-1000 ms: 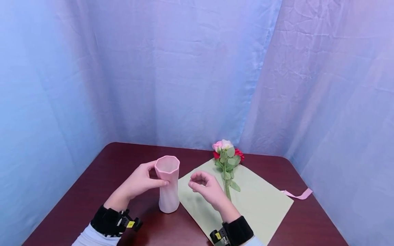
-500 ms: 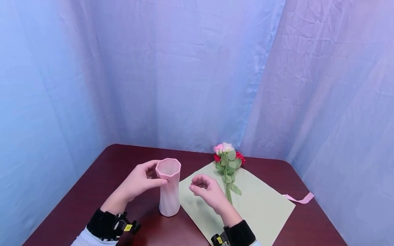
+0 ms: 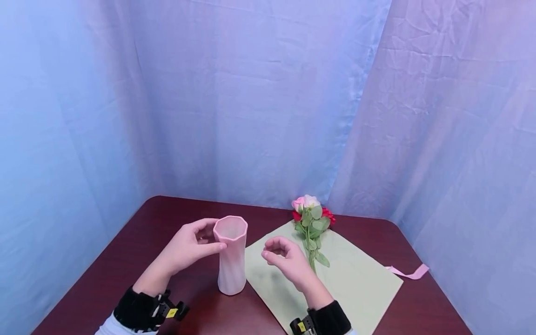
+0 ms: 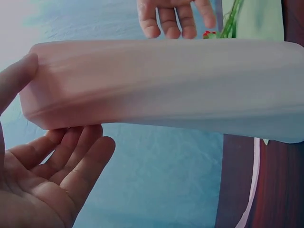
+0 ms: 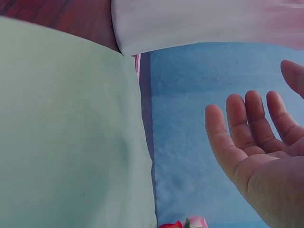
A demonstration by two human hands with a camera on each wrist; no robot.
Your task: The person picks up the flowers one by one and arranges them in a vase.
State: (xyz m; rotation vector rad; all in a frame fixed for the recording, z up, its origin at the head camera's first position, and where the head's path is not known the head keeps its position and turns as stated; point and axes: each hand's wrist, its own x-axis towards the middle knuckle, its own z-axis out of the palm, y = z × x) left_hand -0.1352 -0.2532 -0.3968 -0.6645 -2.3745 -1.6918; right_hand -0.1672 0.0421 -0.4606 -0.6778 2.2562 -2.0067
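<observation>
A pink-to-white faceted vase (image 3: pixel 232 267) stands upright on the dark table, its octagonal mouth facing up. My left hand (image 3: pixel 190 246) holds it near the rim, thumb on the near side and fingers reaching behind. In the left wrist view, the thumb and fingertips (image 4: pixel 85 135) touch opposite sides of the vase (image 4: pixel 166 85). To the vase's right, my right hand (image 3: pixel 289 260) hovers over a pale green sheet (image 3: pixel 347 279), fingers loosely curved and holding nothing. In the right wrist view, that hand (image 5: pixel 266 142) is apart from the vase (image 5: pixel 199 23).
Pink, white and red flowers (image 3: pixel 311 218) with green stems lie across the sheet's far corner, behind the right hand. A pink ribbon (image 3: pixel 412 272) pokes out from the sheet's right side. Blue-lilac curtains (image 3: pixel 259 102) hang around the dark red-brown table (image 3: pixel 184 209).
My left thumb has drawn back slightly to the left on the vase. The right hand has shifted a little to the right, away from it. The head view has moved slightly.
</observation>
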